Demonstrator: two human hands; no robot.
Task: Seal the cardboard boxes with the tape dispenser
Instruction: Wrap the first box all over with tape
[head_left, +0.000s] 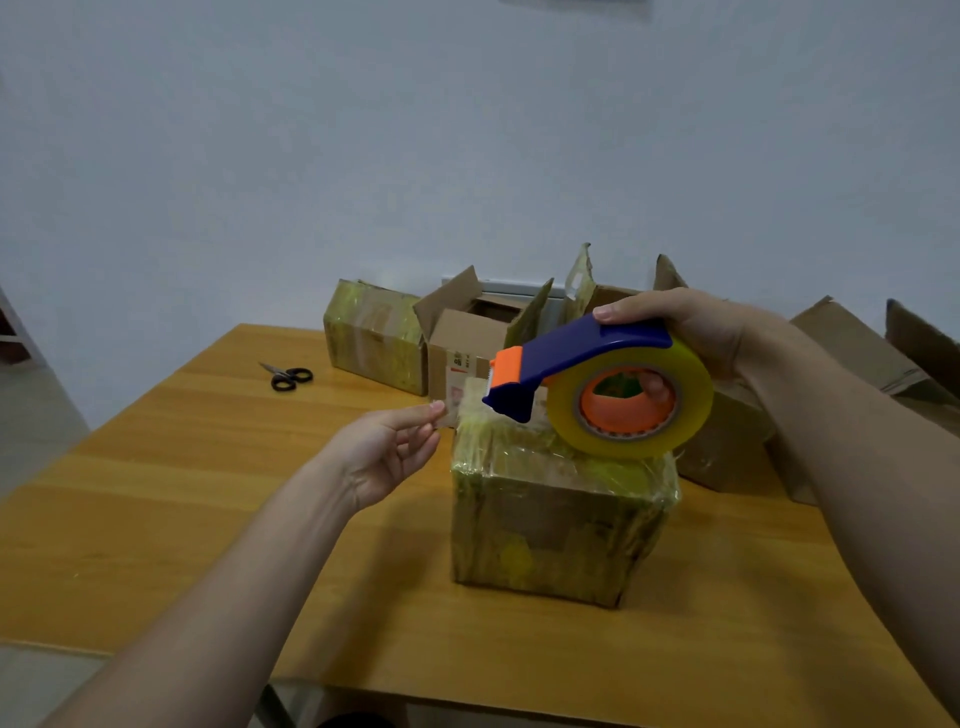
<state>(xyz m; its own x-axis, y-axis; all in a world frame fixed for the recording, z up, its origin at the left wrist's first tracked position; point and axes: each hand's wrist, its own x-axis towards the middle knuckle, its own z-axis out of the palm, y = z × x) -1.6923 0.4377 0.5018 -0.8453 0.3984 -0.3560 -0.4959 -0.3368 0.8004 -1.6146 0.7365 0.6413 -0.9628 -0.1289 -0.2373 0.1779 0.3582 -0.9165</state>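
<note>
A small cardboard box (556, 525), wrapped in yellowish tape, stands on the wooden table (208, 499) in the middle. My right hand (691, 332) grips a blue and orange tape dispenser (576, 374) with a yellow tape roll, held just above the box's top. My left hand (395, 441) pinches the loose end of the clear tape (462, 405) pulled out from the dispenser's front, to the left of the box's top edge.
A taped box (374, 338) and an open box (478, 332) with raised flaps stand at the table's far side. More open boxes (737, 431) lie at the right. Black scissors (288, 375) rest at the far left. A pale wall rises behind.
</note>
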